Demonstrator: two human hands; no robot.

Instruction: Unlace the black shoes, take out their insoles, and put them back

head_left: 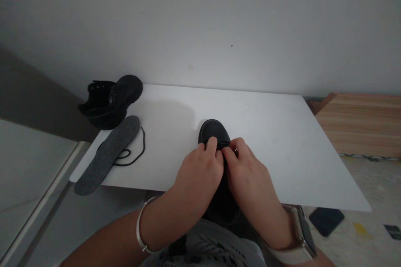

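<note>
A black boot (214, 128) lies toe-away in front of me, its dark shaft (223, 202) running back toward my body between my wrists. Over its lacing, my left hand (203, 167) is closed, fingertips gripping the boot's upper on the left side. My right hand (247, 167) is pinched shut at the right side, where a dark shoelace (222, 145) crosses between the fingertips. The fingers hide most of the lacing, so the lace's ends cannot be made out.
The white table (266, 121) stands against a pale wall. At its left lie a second black boot (114, 100), a grey felt insole (108, 154) overhanging the front edge, and a loose black lace (142, 150). A wood-grain board (363, 123) is beyond the right edge.
</note>
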